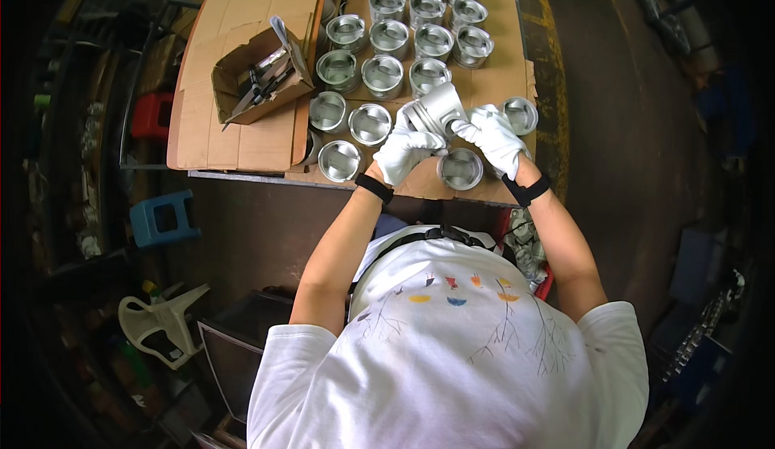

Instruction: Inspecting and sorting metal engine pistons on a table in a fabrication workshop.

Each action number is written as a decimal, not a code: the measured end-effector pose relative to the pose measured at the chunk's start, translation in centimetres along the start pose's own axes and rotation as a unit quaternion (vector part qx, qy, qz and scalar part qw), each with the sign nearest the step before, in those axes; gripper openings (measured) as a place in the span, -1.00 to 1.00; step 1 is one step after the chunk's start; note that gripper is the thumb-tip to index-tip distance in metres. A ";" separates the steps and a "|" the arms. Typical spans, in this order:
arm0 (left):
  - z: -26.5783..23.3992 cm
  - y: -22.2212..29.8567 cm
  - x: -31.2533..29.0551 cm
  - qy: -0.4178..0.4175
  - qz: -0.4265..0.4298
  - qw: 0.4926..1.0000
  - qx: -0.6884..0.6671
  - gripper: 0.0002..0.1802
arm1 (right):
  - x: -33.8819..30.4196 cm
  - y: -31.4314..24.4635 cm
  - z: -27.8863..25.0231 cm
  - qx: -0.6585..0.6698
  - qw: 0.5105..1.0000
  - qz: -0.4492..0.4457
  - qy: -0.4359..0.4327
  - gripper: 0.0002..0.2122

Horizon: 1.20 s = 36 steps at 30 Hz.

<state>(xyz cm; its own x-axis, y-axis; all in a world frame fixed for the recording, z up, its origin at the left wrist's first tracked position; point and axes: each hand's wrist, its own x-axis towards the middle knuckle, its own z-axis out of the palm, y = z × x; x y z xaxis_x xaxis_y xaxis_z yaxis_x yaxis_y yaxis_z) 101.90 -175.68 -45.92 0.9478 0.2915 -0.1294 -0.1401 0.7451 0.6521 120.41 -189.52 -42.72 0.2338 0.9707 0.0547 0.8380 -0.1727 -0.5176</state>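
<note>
Just hands [448,144] around piston [436,110], table-edge near

Metal piston [437,108] between two white-gloved hands

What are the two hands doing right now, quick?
Left hand: gloved, fingers closed on the lower side of the metal piston, held over the table.
Right hand: gloved, fingers touching the same piston from the right, helping hold it.
</note>
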 end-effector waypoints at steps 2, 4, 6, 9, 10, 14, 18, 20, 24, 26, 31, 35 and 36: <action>-0.6 -0.1 0.1 -0.013 -0.007 1.000 -0.002 -0.42 | 0.2 -0.4 -0.2 -0.032 0.999 0.012 -0.009 -0.62; -0.2 0.5 -0.4 -0.014 -0.018 0.999 -0.027 -0.38 | 0.3 -0.8 -0.4 -0.062 0.998 -0.010 0.000 -0.63; -0.8 0.9 0.0 -0.020 -0.012 0.999 -0.035 -0.36 | 0.4 -1.5 -0.5 -0.092 0.995 -0.032 0.010 -0.63; -1.4 1.8 -0.3 0.017 -0.013 0.999 -0.039 -0.24 | 0.6 -2.7 -0.4 -0.095 0.994 -0.029 0.036 -0.65; -1.8 2.4 -0.3 0.006 -0.034 0.999 -0.029 -0.22 | 0.4 -2.9 0.1 -0.124 0.991 -0.041 0.039 -0.67; -3.8 5.1 -0.3 -0.034 -0.070 0.997 -0.005 -0.23 | 0.7 -4.9 1.0 -0.168 0.981 -0.068 0.062 -0.79; -5.4 7.6 -0.8 -0.055 -0.082 0.995 0.009 -0.18 | 1.4 -8.6 2.0 -0.171 0.984 -0.004 0.048 -0.85; -7.2 8.6 -0.6 -0.087 -0.099 0.991 0.022 -0.11 | 1.7 -9.8 3.1 -0.190 0.979 -0.020 0.074 -0.81; -9.9 10.0 -0.9 -0.101 -0.135 0.985 0.026 -0.06 | 3.2 -12.6 5.0 -0.167 0.982 0.059 0.069 -0.75; -11.1 10.6 -0.8 -0.113 -0.147 0.982 0.026 -0.07 | 3.8 -14.1 5.8 -0.149 0.980 0.113 0.070 -0.67; -12.2 12.1 -1.3 -0.143 -0.175 0.974 0.028 -0.07 | 3.0 -15.6 8.2 -0.237 0.966 0.053 0.092 -0.80; -13.5 12.4 -1.1 -0.193 -0.204 0.959 -0.033 -0.02 | 2.8 -18.1 9.1 -0.213 0.967 0.094 0.102 -0.78; -13.5 12.3 -1.0 -0.200 -0.203 0.957 -0.060 0.00 | 2.7 -18.7 9.1 -0.232 0.965 0.072 0.099 -0.80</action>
<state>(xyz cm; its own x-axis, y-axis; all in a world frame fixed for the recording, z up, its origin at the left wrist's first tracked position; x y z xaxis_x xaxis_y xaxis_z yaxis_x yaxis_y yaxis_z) 95.32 -158.70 -47.84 0.9617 -0.2711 -0.0411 0.2529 0.8192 0.5147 100.85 -182.19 -40.67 0.4151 0.8882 0.1969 0.9098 -0.4038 -0.0961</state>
